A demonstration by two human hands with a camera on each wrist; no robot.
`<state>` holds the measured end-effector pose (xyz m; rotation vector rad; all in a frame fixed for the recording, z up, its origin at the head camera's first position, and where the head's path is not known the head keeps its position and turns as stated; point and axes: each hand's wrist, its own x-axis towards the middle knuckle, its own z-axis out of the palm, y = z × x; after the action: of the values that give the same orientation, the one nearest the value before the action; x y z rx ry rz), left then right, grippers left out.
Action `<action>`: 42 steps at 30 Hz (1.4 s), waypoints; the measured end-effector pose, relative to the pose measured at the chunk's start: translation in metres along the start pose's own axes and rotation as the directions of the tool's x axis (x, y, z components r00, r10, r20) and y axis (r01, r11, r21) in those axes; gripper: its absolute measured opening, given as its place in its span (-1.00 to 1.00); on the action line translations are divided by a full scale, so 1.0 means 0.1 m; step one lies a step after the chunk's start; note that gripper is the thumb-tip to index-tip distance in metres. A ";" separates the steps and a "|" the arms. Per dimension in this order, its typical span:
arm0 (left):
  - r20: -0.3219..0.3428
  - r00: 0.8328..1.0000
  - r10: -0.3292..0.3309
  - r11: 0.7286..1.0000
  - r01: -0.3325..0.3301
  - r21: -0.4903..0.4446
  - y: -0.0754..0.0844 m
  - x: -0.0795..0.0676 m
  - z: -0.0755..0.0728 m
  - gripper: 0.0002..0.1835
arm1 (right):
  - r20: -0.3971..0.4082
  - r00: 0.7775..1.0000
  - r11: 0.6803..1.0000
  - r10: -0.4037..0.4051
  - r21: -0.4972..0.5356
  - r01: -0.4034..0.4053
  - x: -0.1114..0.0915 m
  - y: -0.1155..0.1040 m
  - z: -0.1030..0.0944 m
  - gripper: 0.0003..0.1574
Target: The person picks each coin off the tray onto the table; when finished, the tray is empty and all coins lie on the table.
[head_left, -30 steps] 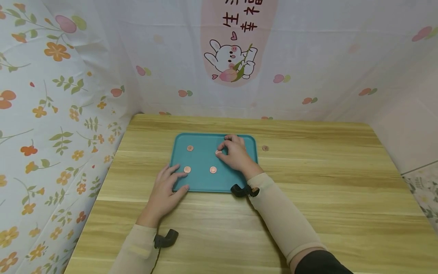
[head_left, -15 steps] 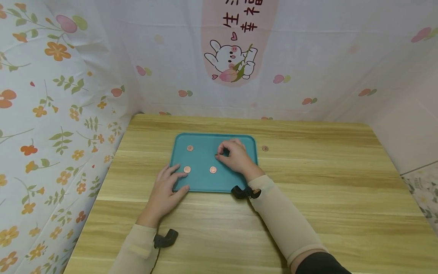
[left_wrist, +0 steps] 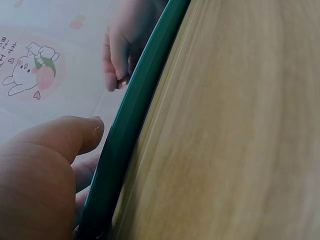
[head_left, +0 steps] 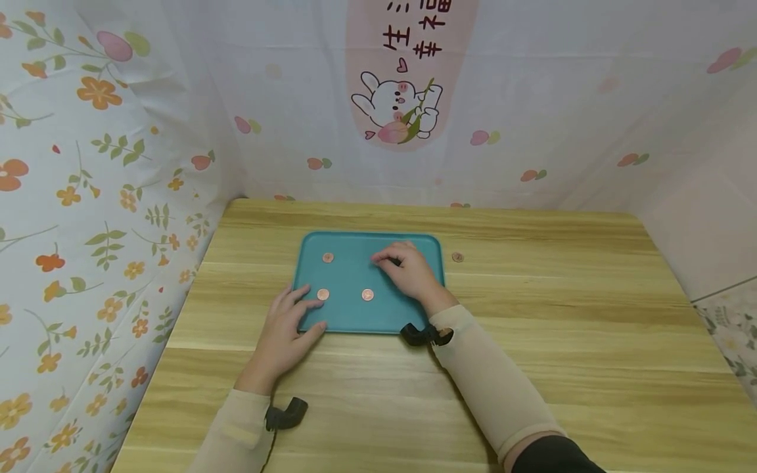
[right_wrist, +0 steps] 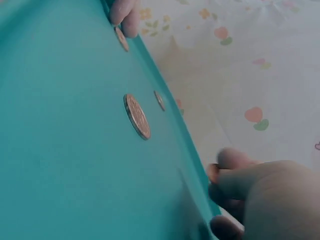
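My right hand (head_left: pixel 411 270) is above the right half of a teal tray (head_left: pixel 349 316). Its thumb and forefinger pinch a copper coin (right_wrist: pixel 213 172), which the fingers mostly hide in the head view. Three more copper coins lie flat on the tray: a back left coin (head_left: pixel 328 257), a front left coin (head_left: pixel 322 294) and a front middle coin (head_left: pixel 367 295). At the tray's front left corner rests my left hand (head_left: pixel 286 335), fingers spread over the rim and the forefinger beside the front left coin. Its thumb (left_wrist: pixel 75 132) lies along the front edge.
Another copper coin (head_left: pixel 458 257) lies on the wooden table (head_left: pixel 562 328), just right of the tray. A floral cloth (head_left: pixel 118 230) hangs at the left, and a white printed curtain (head_left: pixel 284 98) stands behind the table.
The right fingers have tipped the coin from flat to on edge, and it is now mostly hidden between the fingertips. The left hand and the other coins keep their places.
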<state>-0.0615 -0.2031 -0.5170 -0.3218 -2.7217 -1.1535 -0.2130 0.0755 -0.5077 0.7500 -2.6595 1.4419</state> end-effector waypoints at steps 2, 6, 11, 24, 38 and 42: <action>0.001 1.000 0.004 1.000 -0.004 0.000 0.01 0.00 0.00 -0.57 | -0.041 0.999 0.998 0.008 0.058 -0.006 -0.02 -0.02 -0.02 -0.81; 0.005 1.000 0.000 1.000 0.000 0.000 0.02 0.00 0.01 -0.57 | -0.126 0.992 0.988 0.022 0.153 -0.002 -0.07 -0.06 -0.08 -0.76; 0.005 1.000 -0.010 1.000 0.010 0.004 0.03 0.00 0.00 -0.56 | -0.217 0.976 0.982 0.030 0.190 0.013 -0.08 -0.11 -0.13 -0.73; 0.009 1.000 -0.005 1.000 0.005 0.007 0.02 0.00 0.00 -0.55 | -0.416 0.908 0.971 0.058 0.235 0.045 -0.24 -0.34 -0.46 -0.79; 0.014 1.000 -0.017 1.000 0.017 0.007 0.04 -0.01 -0.02 -0.57 | -0.511 0.847 0.972 0.143 0.234 -0.024 -0.47 -0.01 -0.71 -0.80; 0.012 1.000 -0.013 1.000 0.013 0.005 0.04 -0.01 -0.02 -0.57 | -0.518 0.836 0.972 0.183 0.220 -0.076 -0.54 0.29 -0.80 -0.78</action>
<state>-0.0592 -0.2015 -0.5130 -0.3122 -2.7404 -1.1515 -0.1938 0.1741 -0.4980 0.1230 -2.1920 1.6553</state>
